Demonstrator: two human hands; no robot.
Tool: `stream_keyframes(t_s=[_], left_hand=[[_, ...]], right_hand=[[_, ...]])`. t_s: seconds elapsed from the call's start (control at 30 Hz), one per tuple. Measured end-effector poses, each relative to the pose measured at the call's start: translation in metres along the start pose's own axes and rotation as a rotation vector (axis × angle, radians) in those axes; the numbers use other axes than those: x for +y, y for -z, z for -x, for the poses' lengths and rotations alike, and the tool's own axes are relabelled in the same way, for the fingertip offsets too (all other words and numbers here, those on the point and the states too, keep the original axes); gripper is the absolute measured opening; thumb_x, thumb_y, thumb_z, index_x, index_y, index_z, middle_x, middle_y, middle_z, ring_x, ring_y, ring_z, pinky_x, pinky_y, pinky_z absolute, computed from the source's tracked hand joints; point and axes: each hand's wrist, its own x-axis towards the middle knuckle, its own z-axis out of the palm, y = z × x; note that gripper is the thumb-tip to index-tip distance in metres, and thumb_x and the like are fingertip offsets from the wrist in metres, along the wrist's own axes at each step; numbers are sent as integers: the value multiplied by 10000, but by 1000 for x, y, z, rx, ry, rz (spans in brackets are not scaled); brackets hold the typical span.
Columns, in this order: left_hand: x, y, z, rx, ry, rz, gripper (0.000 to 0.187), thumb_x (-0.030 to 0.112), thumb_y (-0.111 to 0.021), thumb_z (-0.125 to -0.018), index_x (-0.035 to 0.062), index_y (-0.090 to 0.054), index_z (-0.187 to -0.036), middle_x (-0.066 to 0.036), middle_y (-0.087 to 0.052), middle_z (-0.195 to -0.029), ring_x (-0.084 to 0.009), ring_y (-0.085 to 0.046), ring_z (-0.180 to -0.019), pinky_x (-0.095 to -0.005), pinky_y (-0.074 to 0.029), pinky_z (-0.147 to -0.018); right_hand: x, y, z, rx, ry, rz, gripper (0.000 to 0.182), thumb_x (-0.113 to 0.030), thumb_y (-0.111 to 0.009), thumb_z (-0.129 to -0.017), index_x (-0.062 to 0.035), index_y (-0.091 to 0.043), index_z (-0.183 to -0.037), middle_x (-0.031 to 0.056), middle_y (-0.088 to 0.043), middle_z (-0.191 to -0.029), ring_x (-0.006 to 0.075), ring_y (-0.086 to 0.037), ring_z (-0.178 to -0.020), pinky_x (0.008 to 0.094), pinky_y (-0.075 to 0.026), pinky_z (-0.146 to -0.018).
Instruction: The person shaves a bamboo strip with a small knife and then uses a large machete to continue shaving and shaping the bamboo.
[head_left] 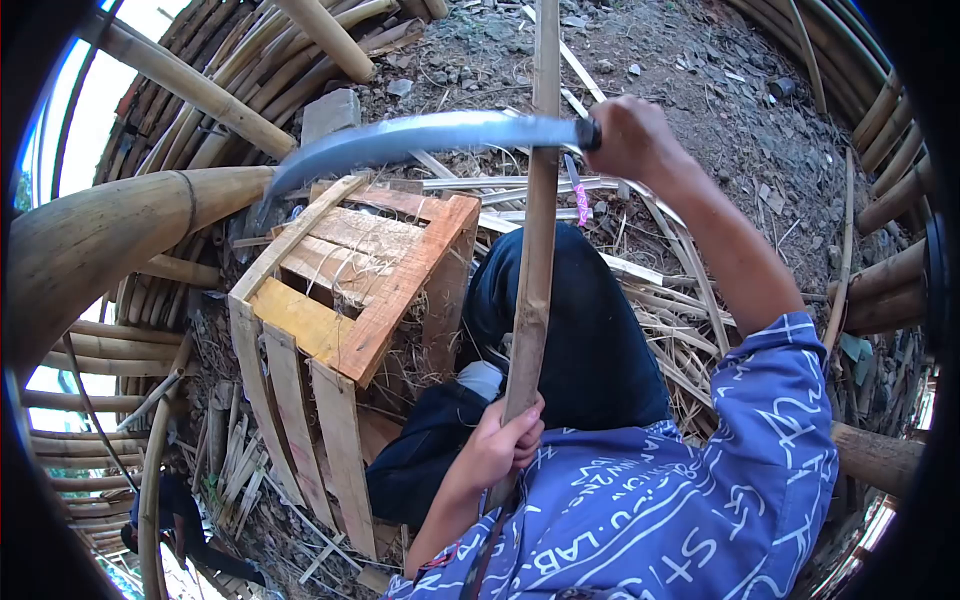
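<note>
My right hand [640, 140] is closed around the dark handle of a long curved machete [430, 132], raised in front of me with its blade pointing left. The blade is slightly blurred and crosses a bamboo pole [540, 220] near the pole's upper part in this view. Lower down, my left hand [503, 445] wraps round that same pole, which runs upright past my bent knee. A slatted wooden crate [405, 290] stands left of my legs, with thin shavings on its top. Beyond my knee lies a knife with a pink handle [581, 205].
Bamboo strips and shavings [665, 330] are scattered on the stony ground. A thick bamboo beam [120, 225] juts in from the left, and stacked bamboo poles [890, 200] line the right. A grey block [330, 115] sits behind the crate. Another person [185, 520] is at lower left.
</note>
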Motion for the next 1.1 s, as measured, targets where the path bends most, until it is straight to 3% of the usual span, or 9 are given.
stream_keyframes(t_s=[0.07,0.17,0.23,0.3,0.33,0.37,0.47,0.67,1.1], left_hand=[[-3,0,3,0,6,-33,175,218,-475,-958,95,-387,-871,64,-262,-595,-29,-245,-467,-202,-214,-416],[-7,10,5,-60,-11,26,136,187,-443,-989,100,-395,-896,65,-275,-629,-30,-240,-489,-204,-200,-424],[-7,17,1,-92,1,52,127,198,-443,-993,89,-411,-936,60,-296,-633,-30,-256,-494,-198,-223,-430],[-3,20,0,-124,67,100,141,205,-443,-994,65,-437,-998,52,-312,-630,-37,-263,-490,-195,-252,-433],[3,19,2,-62,74,87,213,240,-438,-1005,30,-462,-1030,20,-394,-627,-59,-374,-483,-214,-369,-444],[4,21,2,-59,79,90,213,240,-438,-1005,30,-462,-1030,20,-394,-627,-59,-374,-483,-214,-369,-444],[0,35,-2,14,-36,-151,333,306,-479,-994,-16,-537,-935,-94,-559,-650,-186,-608,-585,-355,-549,-577],[14,3,0,386,-79,-335,219,161,-658,-899,-31,-564,-947,-62,-593,-645,-126,-590,-521,-271,-523,-505],[6,-12,-12,501,-309,-794,289,26,-660,-730,-51,-573,-995,-47,-622,-677,-86,-569,-500,-234,-469,-473]], right_hand=[[30,5,-27,54,-190,-4,256,-212,-537,-840,-19,-670,-739,154,-664,-675,264,-682,-617,405,-566,-618],[71,7,-46,186,-233,-118,259,-209,-545,-845,1,-673,-764,153,-664,-674,263,-674,-610,399,-549,-592],[74,1,-35,333,-219,-153,254,-186,-564,-825,-4,-624,-657,157,-631,-608,244,-637,-554,418,-509,-546],[69,-6,-17,164,-324,-276,217,-169,-581,-803,-3,-630,-672,190,-639,-642,272,-651,-594,413,-512,-562],[63,-14,-1,235,-248,-243,195,-159,-594,-789,-4,-629,-675,186,-637,-635,282,-651,-589,412,-509,-560],[55,-21,16,304,-173,-214,174,-148,-606,-775,-6,-629,-678,182,-635,-627,292,-650,-584,412,-505,-558],[27,-30,63,204,-180,-288,192,-209,-636,-755,-25,-669,-713,190,-649,-673,349,-659,-639,428,-533,-628],[-12,-33,120,117,-134,-425,151,-197,-671,-692,-50,-642,-670,176,-622,-636,375,-632,-639,433,-516,-608],[-15,-22,108,-10,63,-220,216,-226,-658,-642,-12,-634,-653,211,-623,-639,372,-655,-663,429,-539,-638]])
